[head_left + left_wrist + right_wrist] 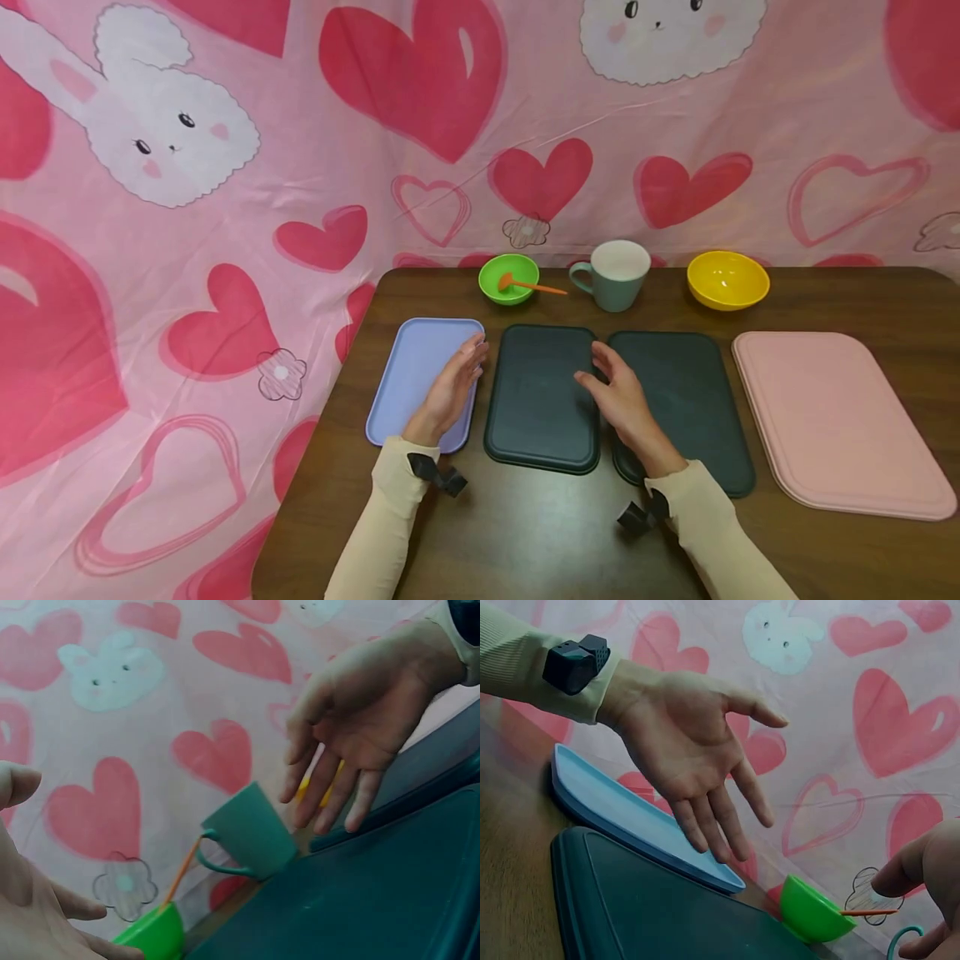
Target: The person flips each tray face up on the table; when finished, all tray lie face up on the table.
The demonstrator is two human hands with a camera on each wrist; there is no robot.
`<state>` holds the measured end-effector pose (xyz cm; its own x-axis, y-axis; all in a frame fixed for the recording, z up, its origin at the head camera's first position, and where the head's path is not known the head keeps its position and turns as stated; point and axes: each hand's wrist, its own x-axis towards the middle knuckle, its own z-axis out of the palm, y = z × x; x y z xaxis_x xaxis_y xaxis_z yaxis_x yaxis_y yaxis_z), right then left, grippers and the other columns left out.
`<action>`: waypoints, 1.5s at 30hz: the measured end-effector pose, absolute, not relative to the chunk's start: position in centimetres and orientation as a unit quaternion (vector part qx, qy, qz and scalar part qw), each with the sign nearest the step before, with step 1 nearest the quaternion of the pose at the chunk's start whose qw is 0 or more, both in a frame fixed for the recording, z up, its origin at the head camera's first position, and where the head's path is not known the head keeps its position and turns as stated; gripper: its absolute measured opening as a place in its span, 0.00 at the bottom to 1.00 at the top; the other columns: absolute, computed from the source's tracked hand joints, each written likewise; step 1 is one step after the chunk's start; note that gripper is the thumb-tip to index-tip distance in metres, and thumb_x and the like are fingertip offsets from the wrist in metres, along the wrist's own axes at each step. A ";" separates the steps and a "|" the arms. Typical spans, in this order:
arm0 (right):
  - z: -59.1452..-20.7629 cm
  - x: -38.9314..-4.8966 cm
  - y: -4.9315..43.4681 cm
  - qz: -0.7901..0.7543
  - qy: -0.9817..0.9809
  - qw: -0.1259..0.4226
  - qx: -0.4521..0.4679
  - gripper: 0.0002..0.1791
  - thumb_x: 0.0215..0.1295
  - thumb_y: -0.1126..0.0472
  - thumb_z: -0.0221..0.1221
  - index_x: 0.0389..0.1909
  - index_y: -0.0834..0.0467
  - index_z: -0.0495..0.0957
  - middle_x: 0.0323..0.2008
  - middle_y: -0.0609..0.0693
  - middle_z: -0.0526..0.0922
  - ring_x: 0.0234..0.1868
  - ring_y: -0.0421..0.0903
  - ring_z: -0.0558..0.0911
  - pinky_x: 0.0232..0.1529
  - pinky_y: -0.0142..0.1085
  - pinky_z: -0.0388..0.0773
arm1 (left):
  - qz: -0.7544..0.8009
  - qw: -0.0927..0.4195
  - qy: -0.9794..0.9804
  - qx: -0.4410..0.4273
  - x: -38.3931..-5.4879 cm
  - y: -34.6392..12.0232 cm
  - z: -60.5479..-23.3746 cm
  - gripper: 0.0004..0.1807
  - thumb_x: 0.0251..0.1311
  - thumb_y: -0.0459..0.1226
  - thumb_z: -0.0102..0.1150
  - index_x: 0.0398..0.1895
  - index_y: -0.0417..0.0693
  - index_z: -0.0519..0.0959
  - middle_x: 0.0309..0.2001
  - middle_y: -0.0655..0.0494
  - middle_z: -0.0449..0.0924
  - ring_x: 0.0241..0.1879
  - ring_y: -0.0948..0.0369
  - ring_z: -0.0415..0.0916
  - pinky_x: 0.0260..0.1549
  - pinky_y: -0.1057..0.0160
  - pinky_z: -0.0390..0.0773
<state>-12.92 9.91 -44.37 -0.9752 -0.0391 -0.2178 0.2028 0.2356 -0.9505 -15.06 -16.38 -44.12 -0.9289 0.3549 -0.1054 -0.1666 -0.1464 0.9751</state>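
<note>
My left hand (448, 390) hovers over the right side of a light-blue tray (405, 375), fingers extended and palm turned inward. Facing it, my right hand (622, 396) is held above the gap between two dark green boards, the left one (542, 400) and the right one (686, 400). Nothing is in either palm; the right wrist view shows the left hand's fingers (724, 817) spread. Behind the boards stand a green bowl (491, 287) with an orange spoon-like utensil (542, 288) leaning in it, and a grey-green mug (617, 283) with its handle to the left.
A yellow bowl (727, 282) sits at the back right of the brown table (525, 533). On the far right lies a large pink board (840, 425). A pink cloth (450, 108) with hearts and rabbits hangs behind and to the left.
</note>
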 end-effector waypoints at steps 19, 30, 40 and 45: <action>-45.0 -12.4 10.0 -0.561 0.812 0.153 0.057 0.44 0.69 0.58 0.55 0.79 0.62 0.44 0.80 0.63 0.48 0.80 0.63 0.51 0.77 0.56 0.54 | 0.717 0.199 0.668 0.022 -14.7 -14.0 -45.7 0.40 0.70 0.47 0.34 0.79 0.34 0.44 0.81 0.39 0.36 0.81 0.44 0.30 0.76 0.38 0.30; -45.0 -12.3 9.2 -0.542 0.822 0.168 0.052 0.46 0.67 0.55 0.56 0.80 0.60 0.43 0.80 0.65 0.46 0.80 0.63 0.48 0.77 0.60 0.51 | 0.721 0.197 0.664 0.003 -14.6 -13.4 -45.7 0.39 0.70 0.46 0.36 0.79 0.36 0.44 0.81 0.40 0.36 0.81 0.45 0.29 0.76 0.39 0.26; -44.6 -12.0 8.9 -0.591 0.783 0.184 0.057 0.48 0.66 0.59 0.55 0.80 0.62 0.39 0.81 0.64 0.40 0.82 0.61 0.41 0.79 0.58 0.46 | 0.729 0.192 0.657 -0.009 -14.5 -13.3 -45.7 0.41 0.68 0.46 0.39 0.79 0.36 0.43 0.81 0.41 0.35 0.81 0.45 0.28 0.75 0.39 0.26; -44.2 -11.8 9.2 -0.597 0.775 0.197 0.058 0.49 0.66 0.59 0.55 0.80 0.63 0.37 0.81 0.65 0.39 0.81 0.63 0.40 0.78 0.59 0.47 | 0.720 0.197 0.666 -0.012 -14.3 -13.2 -45.6 0.42 0.67 0.47 0.40 0.80 0.37 0.43 0.82 0.42 0.34 0.81 0.45 0.26 0.75 0.39 0.25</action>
